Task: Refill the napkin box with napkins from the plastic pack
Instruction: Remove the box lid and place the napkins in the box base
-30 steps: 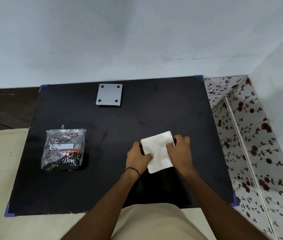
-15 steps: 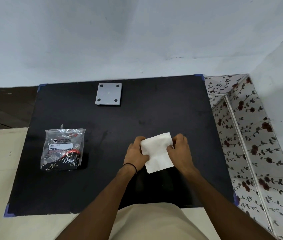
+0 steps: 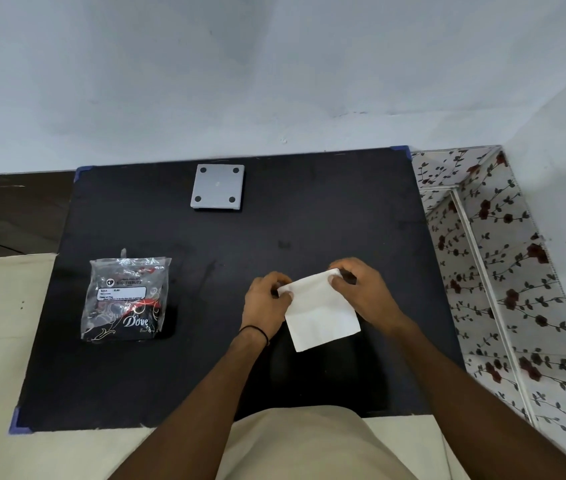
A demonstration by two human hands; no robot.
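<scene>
Both my hands hold a white folded napkin over the near middle of the black tabletop. My left hand pinches its far left corner and my right hand pinches its far right corner. The clear plastic pack, with a white label and black-and-red printing, lies flat at the left of the table, apart from both hands. A grey square piece with four dark round pads lies at the far middle. Under the napkin is a darker, box-like black shape; I cannot tell what it is.
A pale wall rises right behind the table's far edge. A flower-patterned surface runs along the table's right side. Beige floor lies to the left. A black band circles my left wrist.
My hands have slid from the napkin's sides up to its far corners, and its far edge has lifted slightly. The pack and the grey piece have not moved.
</scene>
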